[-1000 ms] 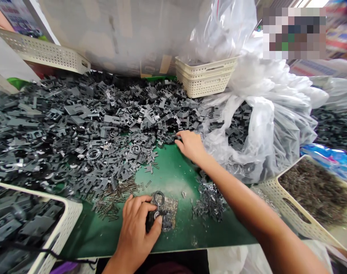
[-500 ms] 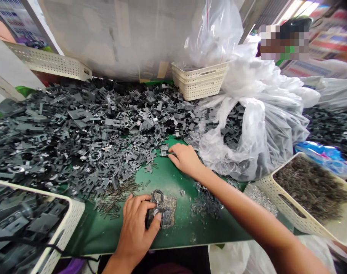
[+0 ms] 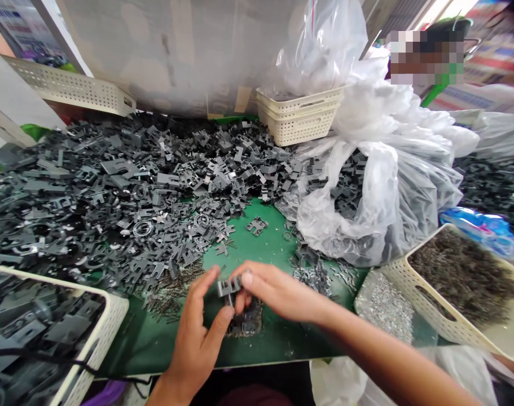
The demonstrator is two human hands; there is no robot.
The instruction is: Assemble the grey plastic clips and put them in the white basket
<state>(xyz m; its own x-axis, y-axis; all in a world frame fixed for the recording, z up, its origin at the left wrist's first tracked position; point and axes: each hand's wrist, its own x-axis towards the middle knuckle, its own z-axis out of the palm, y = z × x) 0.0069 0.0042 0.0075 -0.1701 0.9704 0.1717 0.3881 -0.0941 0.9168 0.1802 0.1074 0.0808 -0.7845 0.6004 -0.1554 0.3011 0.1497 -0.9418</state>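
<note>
My right hand (image 3: 277, 288) pinches a grey plastic clip-like part (image 3: 229, 287) between thumb and fingers, above a small block (image 3: 252, 322) on the bench. My left hand (image 3: 197, 321) is at the left of that part, its thumb and fingers apart. The left thumb tip comes close to the part's underside; whether it touches I cannot tell. Dark pieces lie on the block, largely hidden by my hands. Beyond them, a loose grey part (image 3: 257, 226) rests on the green bench top (image 3: 257, 256).
A large heap of grey plastic parts (image 3: 113, 186) covers the back and left. Thin springs (image 3: 172, 296) lie left of my hands, small metallic pieces (image 3: 313, 277) to the right. Cream baskets (image 3: 108, 307) flank the bench; the right one holds brown springs (image 3: 464, 276). A plastic bag (image 3: 367, 225) bulges behind.
My right hand has come back from the heap's edge toward the block, now carrying a grey part. My left hand has lifted from the block and opened.
</note>
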